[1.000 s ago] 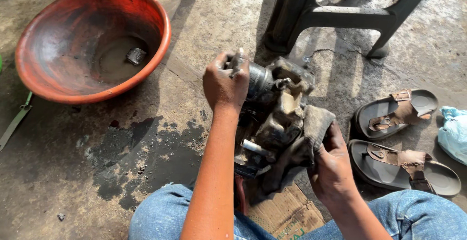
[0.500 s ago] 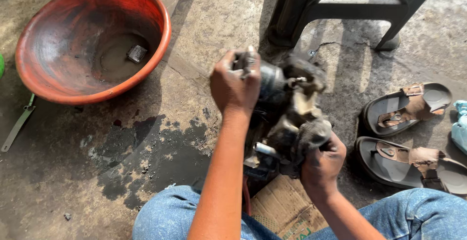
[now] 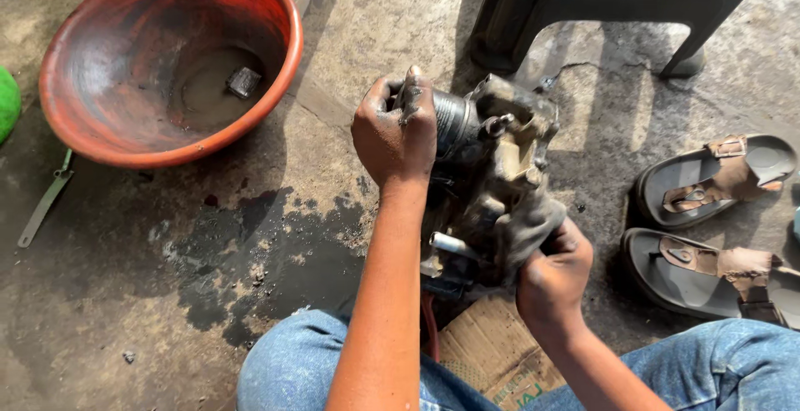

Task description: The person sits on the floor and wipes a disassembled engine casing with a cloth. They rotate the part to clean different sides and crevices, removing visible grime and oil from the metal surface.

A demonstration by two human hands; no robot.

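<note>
A dirty, greasy metal engine part [image 3: 500,169] is held up over my lap. My left hand [image 3: 396,132] grips its upper left end, a dark round section. My right hand [image 3: 554,274] holds the lower right side through a grimy grey rag [image 3: 533,228] pressed against the metal. A short shiny tube [image 3: 446,244] sticks out of the part's lower left. My knees in blue jeans [image 3: 308,361] are below.
A large red-orange basin [image 3: 275,86] with dirty liquid and a small metal piece [image 3: 244,80] stands at the upper left. A flat wrench [image 3: 46,199] lies left. A dark wet stain [image 3: 250,253], two sandals [image 3: 708,178], black stool legs [image 3: 517,11], cardboard [image 3: 492,353].
My right hand has slid with the rag from the part's right side down under its lower right. The part has turned more upright; my left hand stays on its top.
</note>
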